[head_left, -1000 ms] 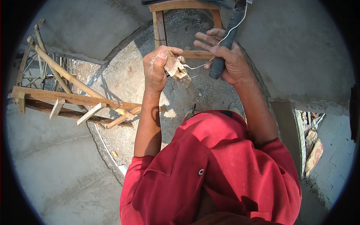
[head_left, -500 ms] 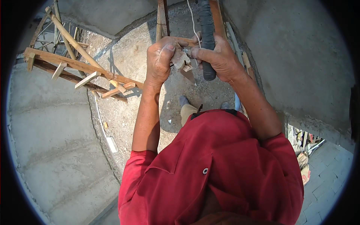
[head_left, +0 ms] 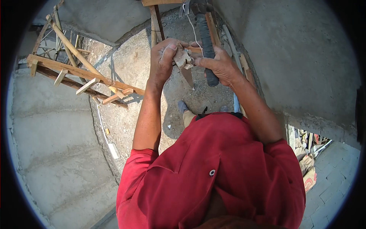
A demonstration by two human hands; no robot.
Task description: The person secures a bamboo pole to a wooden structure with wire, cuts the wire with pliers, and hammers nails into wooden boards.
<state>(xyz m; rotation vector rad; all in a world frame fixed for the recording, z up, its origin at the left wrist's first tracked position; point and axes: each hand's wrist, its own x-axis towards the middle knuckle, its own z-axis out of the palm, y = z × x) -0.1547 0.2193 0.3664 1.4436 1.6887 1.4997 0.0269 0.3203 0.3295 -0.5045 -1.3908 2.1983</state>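
My left hand [head_left: 164, 60] is closed on a crumpled, torn, pale packet [head_left: 184, 59], its thumb pressed on top. A pointed brownish piece [head_left: 187, 77] sticks out below the packet; whether it belongs to it I cannot tell. A hammer [head_left: 206, 36] with a black-wrapped handle stands upright in the picture, dark head at the top edge, and my right hand [head_left: 222, 68] grips it low on the handle. The right thumb reaches toward the packet's edge. Along the handle runs a thin white cord [head_left: 193, 26] that ends near my right fingers. What the packet contains is hidden.
A timber and bamboo frame [head_left: 85, 70] with short wooden crosspieces leans at the left. Grey concrete walls [head_left: 293, 57] curve along the right and left. Wooden posts [head_left: 156, 24] stand ahead. Gravelly ground [head_left: 131, 65] lies below, and rubble with bags [head_left: 308, 164] lies at the right.
The hammer has come lower in view, so its head now shows at the top. The packet has turned slightly and shifted a little left. Both hands keep their hold.
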